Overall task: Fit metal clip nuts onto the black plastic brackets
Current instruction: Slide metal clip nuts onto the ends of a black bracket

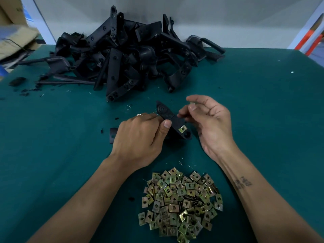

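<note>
My left hand (140, 137) grips a black plastic bracket (166, 114) at its middle, thumb on top, holding it just above the green table. A brass-coloured clip nut (182, 129) sits on the bracket's near end. My right hand (208, 123) is at the bracket's right side, palm up, fingers curled, fingertips touching the bracket's edge. Whether it pinches a nut I cannot tell. A heap of loose clip nuts (182, 202) lies between my forearms near the front edge.
A big pile of black brackets (129, 55) fills the back of the green table (263, 120). Black plastic scraps (17, 81) lie at the left. Cardboard boxes (12, 32) stand at the far left corner. A small black piece (113, 135) lies beside my left hand.
</note>
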`<action>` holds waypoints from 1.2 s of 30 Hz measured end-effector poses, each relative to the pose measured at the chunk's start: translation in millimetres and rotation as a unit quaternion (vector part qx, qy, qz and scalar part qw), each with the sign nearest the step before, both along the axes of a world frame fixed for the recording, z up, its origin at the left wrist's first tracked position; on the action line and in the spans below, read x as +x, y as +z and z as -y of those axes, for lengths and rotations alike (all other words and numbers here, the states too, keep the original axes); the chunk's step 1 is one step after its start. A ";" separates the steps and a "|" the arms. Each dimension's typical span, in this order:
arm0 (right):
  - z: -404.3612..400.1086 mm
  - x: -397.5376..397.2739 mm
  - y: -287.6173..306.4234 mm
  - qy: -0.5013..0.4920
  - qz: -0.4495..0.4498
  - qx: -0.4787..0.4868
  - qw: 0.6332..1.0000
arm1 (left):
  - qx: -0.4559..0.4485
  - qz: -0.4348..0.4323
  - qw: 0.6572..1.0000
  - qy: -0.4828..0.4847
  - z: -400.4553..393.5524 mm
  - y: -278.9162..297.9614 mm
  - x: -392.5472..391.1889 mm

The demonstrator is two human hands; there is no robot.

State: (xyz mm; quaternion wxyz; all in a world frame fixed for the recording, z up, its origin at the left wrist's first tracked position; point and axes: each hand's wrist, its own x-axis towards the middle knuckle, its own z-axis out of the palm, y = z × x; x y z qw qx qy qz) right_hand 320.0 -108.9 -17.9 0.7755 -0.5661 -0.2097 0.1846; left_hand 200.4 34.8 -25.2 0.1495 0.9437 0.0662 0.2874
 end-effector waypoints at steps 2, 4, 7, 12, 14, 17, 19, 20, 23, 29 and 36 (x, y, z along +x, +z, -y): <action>-2.7 -2.7 0.0 -0.007 0.017 -0.021 1.000 | -0.004 -0.004 1.000 -0.002 0.1 -0.2 -0.1; -4.0 -5.4 1.6 -0.012 0.020 -0.019 1.000 | -0.006 -0.008 1.000 0.001 0.2 0.3 0.1; -3.7 -9.7 4.1 -0.006 0.012 0.004 1.000 | -0.003 -0.011 1.000 0.006 0.1 0.8 0.5; -4.3 -13.4 1.4 0.015 0.051 -0.026 0.998 | -0.007 -0.012 1.000 -0.001 -0.8 0.5 -0.3; -4.6 -14.5 2.8 0.016 0.071 -0.038 0.997 | -0.004 -0.009 1.000 -0.004 -0.8 0.4 -0.4; -4.4 -14.0 8.2 0.001 0.071 -0.015 0.997 | 0.004 -0.001 1.000 -0.007 -1.0 0.3 -0.1; -3.4 -12.9 9.9 -0.010 0.064 -0.004 0.998 | 0.013 0.002 1.000 -0.010 -1.1 0.3 -0.1; -2.8 -13.0 9.8 -0.011 0.060 -0.007 0.998 | 0.015 0.002 1.000 -0.010 -1.1 0.4 -0.1; -2.9 -15.4 8.6 -0.002 0.039 -0.023 0.999 | 0.012 -0.007 1.000 -0.008 -1.1 0.7 -0.4; -3.1 -14.9 11.7 -0.010 0.037 -0.015 0.999 | 0.015 -0.006 1.000 -0.007 -1.3 0.9 -0.4; -4.0 -18.3 13.6 -0.019 0.044 -0.025 0.999 | 0.019 0.009 1.000 -0.010 -0.9 0.7 0.2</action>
